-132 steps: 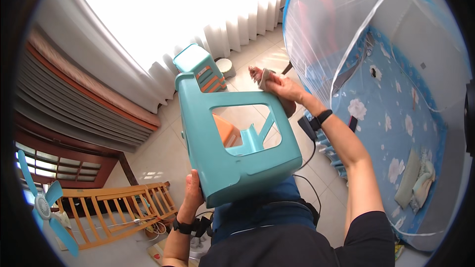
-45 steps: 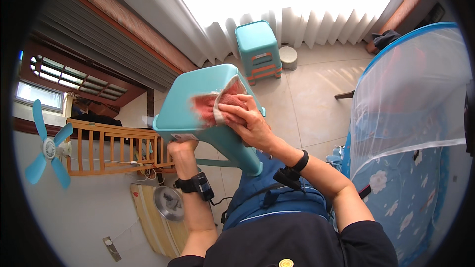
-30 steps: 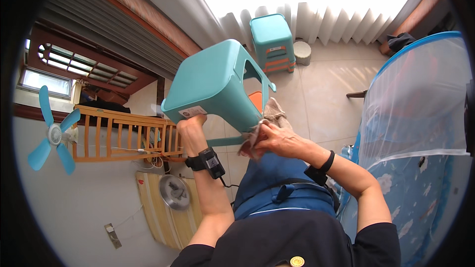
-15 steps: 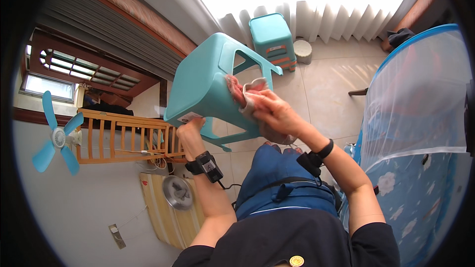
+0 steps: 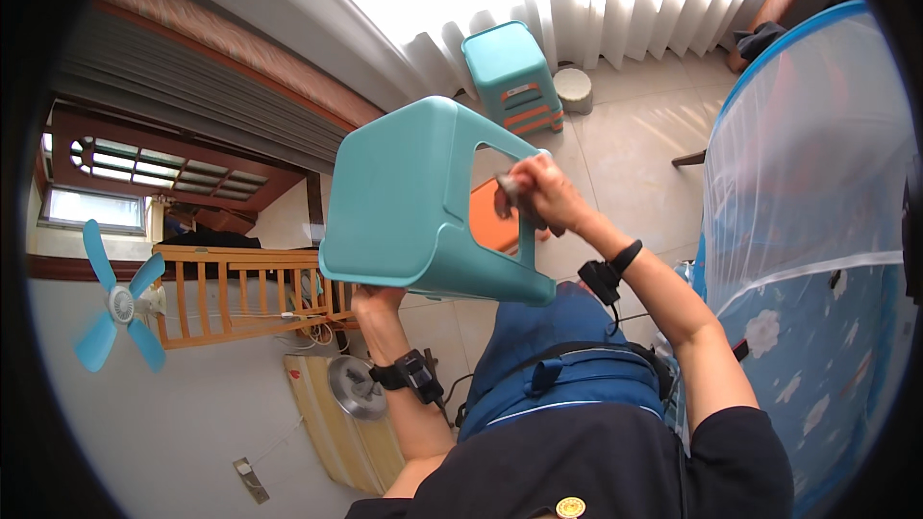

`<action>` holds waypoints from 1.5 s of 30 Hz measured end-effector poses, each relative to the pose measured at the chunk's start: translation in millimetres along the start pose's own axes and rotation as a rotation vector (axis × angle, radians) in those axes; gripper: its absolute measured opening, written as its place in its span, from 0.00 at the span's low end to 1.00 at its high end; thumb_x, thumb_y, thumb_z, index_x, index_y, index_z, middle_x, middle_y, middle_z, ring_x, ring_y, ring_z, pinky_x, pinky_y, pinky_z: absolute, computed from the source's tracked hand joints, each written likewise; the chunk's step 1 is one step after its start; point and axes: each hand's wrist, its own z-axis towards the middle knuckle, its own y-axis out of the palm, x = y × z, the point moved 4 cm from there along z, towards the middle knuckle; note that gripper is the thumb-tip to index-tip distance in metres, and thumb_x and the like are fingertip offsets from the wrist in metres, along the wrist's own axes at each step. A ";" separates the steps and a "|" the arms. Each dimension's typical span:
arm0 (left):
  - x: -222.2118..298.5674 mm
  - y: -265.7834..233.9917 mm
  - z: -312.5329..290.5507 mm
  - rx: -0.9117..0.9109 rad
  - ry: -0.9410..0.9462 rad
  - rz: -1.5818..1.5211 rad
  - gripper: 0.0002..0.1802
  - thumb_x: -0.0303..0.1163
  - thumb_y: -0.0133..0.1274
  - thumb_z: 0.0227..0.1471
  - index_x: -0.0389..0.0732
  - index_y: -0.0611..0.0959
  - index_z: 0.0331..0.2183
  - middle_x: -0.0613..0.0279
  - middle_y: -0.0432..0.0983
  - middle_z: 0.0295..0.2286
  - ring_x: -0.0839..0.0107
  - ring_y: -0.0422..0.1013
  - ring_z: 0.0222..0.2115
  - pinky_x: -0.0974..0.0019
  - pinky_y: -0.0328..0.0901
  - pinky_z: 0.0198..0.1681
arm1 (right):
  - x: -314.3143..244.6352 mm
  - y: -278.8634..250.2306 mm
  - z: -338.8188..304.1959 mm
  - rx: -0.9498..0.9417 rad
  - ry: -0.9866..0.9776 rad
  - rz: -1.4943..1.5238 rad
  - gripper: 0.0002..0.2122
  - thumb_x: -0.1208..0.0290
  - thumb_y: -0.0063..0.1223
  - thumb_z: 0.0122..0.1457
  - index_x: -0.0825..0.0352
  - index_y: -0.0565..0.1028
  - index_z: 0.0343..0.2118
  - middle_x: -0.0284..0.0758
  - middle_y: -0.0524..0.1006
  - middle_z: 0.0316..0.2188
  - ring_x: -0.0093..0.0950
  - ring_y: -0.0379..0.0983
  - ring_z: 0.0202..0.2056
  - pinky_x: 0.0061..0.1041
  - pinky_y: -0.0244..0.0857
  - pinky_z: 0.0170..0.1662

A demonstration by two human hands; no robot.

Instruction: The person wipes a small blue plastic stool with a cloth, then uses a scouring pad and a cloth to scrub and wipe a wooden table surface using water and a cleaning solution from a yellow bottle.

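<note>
A turquoise plastic stool [image 5: 396, 187] hangs tilted in front of me, its seat facing the left and its legs toward the right. My left hand [image 5: 378, 298] grips its lower edge from beneath, with the fingers hidden behind the seat. Beside the leg openings, my right hand [image 5: 550, 194] is closed on a bunched cloth [image 5: 510, 194] at the stool's far leg. Little of the cloth shows, and motion blurs it.
Stacked turquoise and orange stools [image 5: 514, 72] stand by the white curtain, next to a small round stool [image 5: 574, 88]. Another orange surface [image 5: 492, 216] shows through the held stool's opening. A netted bed [image 5: 798, 192] is at right; a wooden railing [image 5: 226, 293] and blue fan [image 5: 120, 303] are at left.
The stool has turned, showing more of its side opening, and sits slightly lower. My right hand has moved up and right with the cloth, from the side panel to the leg.
</note>
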 end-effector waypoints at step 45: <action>83.1 -92.6 20.4 -0.477 0.573 0.899 0.27 0.44 0.42 0.61 0.35 0.66 0.54 0.58 0.66 0.50 0.63 0.64 0.49 0.61 0.62 0.53 | 106.5 -46.6 -11.1 -0.112 0.578 -0.076 0.15 0.61 0.50 0.57 0.60 0.75 0.46 0.42 0.78 0.38 0.36 0.74 0.44 0.30 0.65 0.48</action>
